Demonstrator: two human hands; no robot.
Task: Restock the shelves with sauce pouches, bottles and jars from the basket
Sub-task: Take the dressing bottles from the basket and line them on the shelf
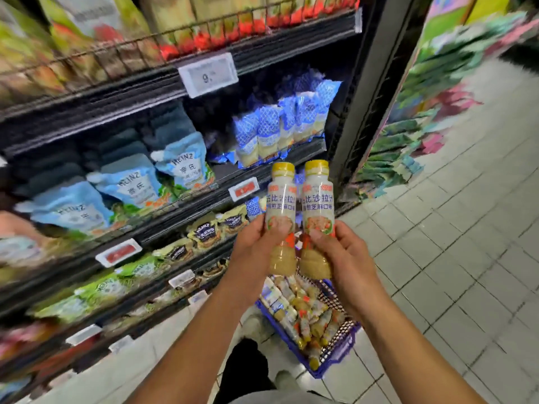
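Dark metal supermarket shelves (116, 97) lined the aisle. Left hand (252, 243) fingers curled round one yellow-capped plastic dressing bottle (282, 199), right hand (342, 252) fingers round its twin bottle (317, 199), both upright above the blue plastic basket (344, 349). Shelving them singly, labels outward, bases flat, seemed wisest.

I am counting two hands: left hand (256, 243), right hand (341, 249). They are gripping two yellow-capped dressing bottles, one each: left bottle (281, 199), right bottle (317, 199).

Directly below the grip, one blue basket (335, 365) is holding a heap of loose bottles (303, 313); they are overlapping too much to count.

Left of the grip I am seeing three light blue pouches (131, 186) facing front, and at least three dark pouches (205, 233) just beside the left hand.

Above the grip, four or five blue checked packs (271, 132) are standing; blur is blocking a firm figure.

Two red price tags (244, 188) and one large white tag (208, 74) are showing.
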